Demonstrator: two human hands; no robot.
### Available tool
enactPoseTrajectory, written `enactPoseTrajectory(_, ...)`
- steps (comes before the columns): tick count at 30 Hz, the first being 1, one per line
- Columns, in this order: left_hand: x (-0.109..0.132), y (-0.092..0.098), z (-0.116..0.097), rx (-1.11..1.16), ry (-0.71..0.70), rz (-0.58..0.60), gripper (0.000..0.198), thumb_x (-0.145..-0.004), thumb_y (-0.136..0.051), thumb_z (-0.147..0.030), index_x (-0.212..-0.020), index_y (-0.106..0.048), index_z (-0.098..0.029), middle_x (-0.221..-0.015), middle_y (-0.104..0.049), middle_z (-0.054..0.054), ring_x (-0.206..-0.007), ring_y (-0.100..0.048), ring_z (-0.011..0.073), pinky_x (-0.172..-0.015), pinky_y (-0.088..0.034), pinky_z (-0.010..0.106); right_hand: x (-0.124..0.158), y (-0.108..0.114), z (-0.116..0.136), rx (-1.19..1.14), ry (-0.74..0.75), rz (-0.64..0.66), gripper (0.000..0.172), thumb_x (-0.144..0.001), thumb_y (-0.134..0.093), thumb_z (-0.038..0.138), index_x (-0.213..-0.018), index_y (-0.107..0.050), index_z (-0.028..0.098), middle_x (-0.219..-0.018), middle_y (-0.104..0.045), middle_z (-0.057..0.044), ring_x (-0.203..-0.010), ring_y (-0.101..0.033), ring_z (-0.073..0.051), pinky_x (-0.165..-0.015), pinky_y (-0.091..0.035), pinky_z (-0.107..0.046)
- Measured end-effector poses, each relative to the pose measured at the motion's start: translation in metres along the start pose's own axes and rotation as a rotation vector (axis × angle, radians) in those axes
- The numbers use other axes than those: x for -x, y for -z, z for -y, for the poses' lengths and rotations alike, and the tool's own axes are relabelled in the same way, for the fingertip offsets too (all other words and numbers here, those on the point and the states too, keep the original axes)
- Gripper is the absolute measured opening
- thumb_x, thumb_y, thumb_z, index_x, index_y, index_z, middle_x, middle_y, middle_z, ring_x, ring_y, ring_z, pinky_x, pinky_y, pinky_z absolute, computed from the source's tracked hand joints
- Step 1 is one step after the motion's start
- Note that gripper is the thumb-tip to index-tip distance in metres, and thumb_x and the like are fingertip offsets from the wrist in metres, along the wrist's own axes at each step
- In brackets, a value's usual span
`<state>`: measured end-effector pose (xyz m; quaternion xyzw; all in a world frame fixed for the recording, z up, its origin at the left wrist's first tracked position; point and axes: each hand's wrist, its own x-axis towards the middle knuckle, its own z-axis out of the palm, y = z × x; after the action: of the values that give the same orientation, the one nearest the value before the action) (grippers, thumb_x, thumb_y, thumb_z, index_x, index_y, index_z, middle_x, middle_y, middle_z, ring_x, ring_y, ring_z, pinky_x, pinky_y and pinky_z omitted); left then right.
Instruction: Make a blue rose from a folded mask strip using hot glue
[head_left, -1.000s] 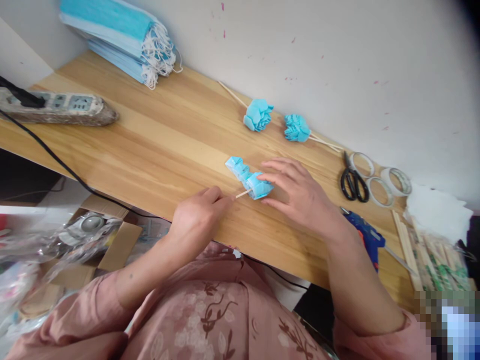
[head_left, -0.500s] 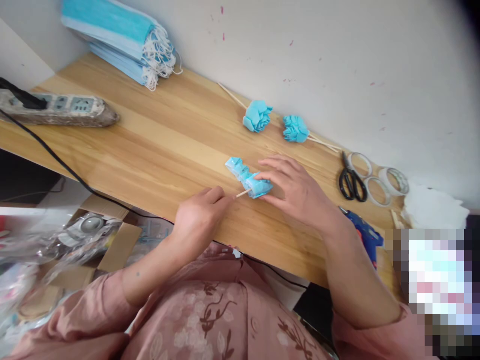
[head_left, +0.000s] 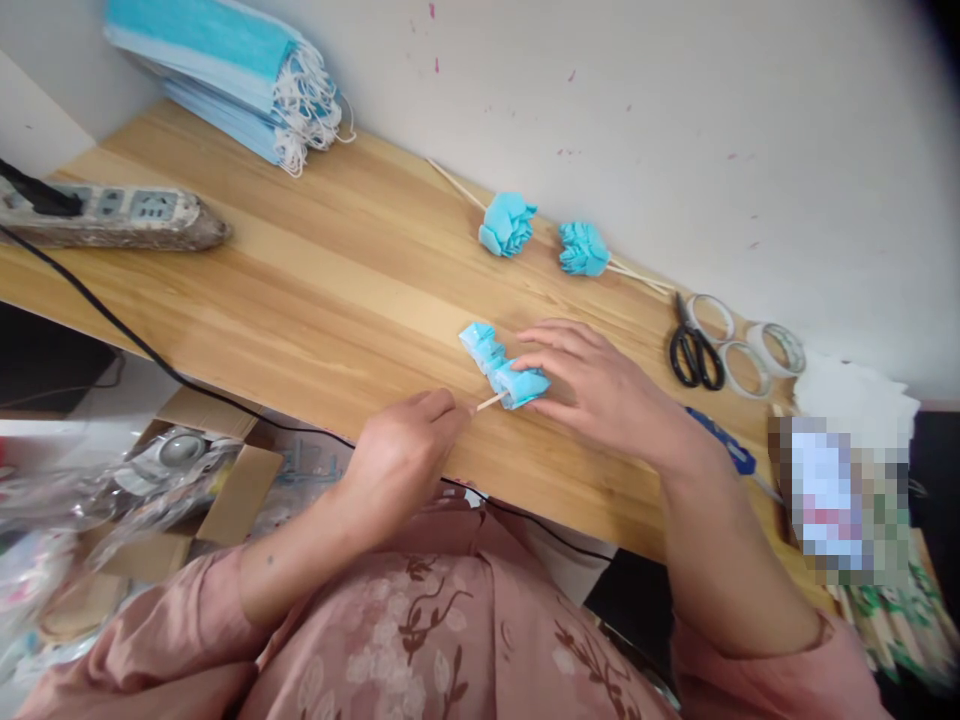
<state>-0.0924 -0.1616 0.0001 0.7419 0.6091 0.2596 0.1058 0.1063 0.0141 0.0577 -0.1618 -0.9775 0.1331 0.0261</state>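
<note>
My left hand pinches a thin wooden stick just above the table's front edge. The stick's far end goes into a folded, pleated light-blue strip of mask-like fabric. My right hand holds the right end of that strip between thumb and fingers, its other fingers partly spread. The strip's loose left end stretches away over the wood. Beyond my hands lie two blue fabric flowers on sticks, a left one and a right one.
Stacked blue face masks lie at the back left, a power strip nearer. To the right are black scissors, tape rolls, a blue glue gun partly behind my arm, and white material. An open carton stands below left.
The view has shifted slightly, showing more at the far right. Both hands keep hold of the stick and strip, with little visible change between them.
</note>
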Motion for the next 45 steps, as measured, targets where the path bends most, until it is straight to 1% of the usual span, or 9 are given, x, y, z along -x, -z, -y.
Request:
enactPoseTrajectory(4,0.001,-0.001,0.001,-0.001,0.011,0.028,0.026,-0.100,-0.042,-0.019,-0.100,-0.068,-0.014,-0.084,-0.065,0.007,-0.075,-0.062,0.0211,-0.064,-0.050,0.031,-0.004,0.000,-0.002,-0.055,-0.008,0.026,0.026,-0.093,-0.067,0.038,-0.117,-0.070,0.027,-0.144,-0.062,-0.007,-0.137,-0.055,-0.031,-0.115,-0.045,-0.054)
enactPoseTrajectory(8,0.000,0.000,0.003,0.008,0.040,0.085,0.026,-0.101,-0.042,-0.018,-0.104,-0.068,-0.014,-0.087,-0.066,0.007,-0.079,-0.063,0.0218,-0.066,-0.050,0.031,-0.007,0.000,-0.003,-0.076,-0.016,0.028,0.028,-0.093,-0.067,0.038,-0.119,-0.071,0.029,-0.144,-0.062,-0.005,-0.137,-0.055,-0.031,-0.115,-0.045,-0.054)
enactPoseTrajectory(11,-0.001,0.001,0.004,0.007,0.041,0.081,0.026,-0.102,-0.042,-0.019,-0.103,-0.068,-0.015,-0.086,-0.067,0.007,-0.078,-0.063,0.0218,-0.065,-0.049,0.031,-0.004,0.000,-0.003,-0.080,-0.023,0.012,0.039,-0.092,-0.069,0.039,-0.129,-0.066,0.027,-0.146,-0.061,-0.008,-0.138,-0.054,-0.031,-0.116,-0.044,-0.055)
enactPoseTrajectory(14,-0.001,0.001,0.004,0.003,0.019,0.051,0.028,-0.103,-0.039,-0.019,-0.103,-0.068,-0.015,-0.086,-0.067,0.006,-0.077,-0.063,0.0211,-0.064,-0.048,0.030,0.003,-0.001,-0.004,-0.098,-0.029,-0.063,0.048,-0.092,-0.070,0.042,-0.136,-0.061,0.027,-0.147,-0.059,-0.009,-0.138,-0.053,-0.031,-0.116,-0.044,-0.056)
enactPoseTrajectory(17,-0.002,0.002,0.006,-0.004,0.008,0.022,0.033,-0.103,-0.035,-0.018,-0.101,-0.068,-0.015,-0.085,-0.067,0.006,-0.074,-0.063,0.0194,-0.064,-0.048,0.029,0.010,-0.005,-0.007,-0.102,-0.029,-0.123,0.046,-0.093,-0.069,0.044,-0.134,-0.061,0.027,-0.147,-0.059,-0.010,-0.138,-0.054,-0.032,-0.116,-0.044,-0.057)
enactPoseTrajectory(25,-0.005,0.006,0.008,0.046,0.050,0.041,0.040,-0.106,-0.032,-0.021,-0.102,-0.072,-0.016,-0.090,-0.071,0.007,-0.078,-0.067,0.0199,-0.067,-0.050,0.029,0.006,-0.008,-0.005,-0.072,-0.006,-0.124,0.049,-0.092,-0.070,0.041,-0.138,-0.058,0.027,-0.144,-0.061,-0.010,-0.138,-0.053,-0.032,-0.116,-0.043,-0.057)
enactPoseTrajectory(34,-0.006,0.007,0.008,0.072,0.052,0.055,0.039,-0.106,-0.033,-0.021,-0.111,-0.072,-0.016,-0.090,-0.072,0.008,-0.079,-0.069,0.0198,-0.068,-0.053,0.029,0.000,-0.011,0.001,-0.051,0.022,-0.015,0.054,-0.092,-0.070,0.033,-0.143,-0.055,0.029,-0.142,-0.064,-0.008,-0.136,-0.054,-0.032,-0.114,-0.045,-0.055)
enactPoseTrajectory(41,-0.008,0.009,0.009,0.070,0.052,0.095,0.038,-0.106,-0.035,-0.020,-0.101,-0.073,-0.014,-0.092,-0.072,0.009,-0.082,-0.070,0.0216,-0.070,-0.055,0.032,-0.004,-0.011,0.001,-0.055,0.015,-0.004,0.048,-0.095,-0.065,0.032,-0.141,-0.057,0.025,-0.139,-0.066,-0.010,-0.133,-0.058,-0.031,-0.111,-0.047,-0.053)
enactPoseTrajectory(45,-0.009,0.010,0.010,0.030,0.064,0.105,0.037,-0.105,-0.036,-0.018,-0.101,-0.072,-0.015,-0.091,-0.071,0.008,-0.082,-0.069,0.0215,-0.070,-0.055,0.032,-0.006,-0.011,0.000,-0.063,0.007,-0.022,0.045,-0.094,-0.065,0.033,-0.139,-0.059,0.025,-0.135,-0.069,-0.009,-0.129,-0.060,-0.030,-0.110,-0.048,-0.051)
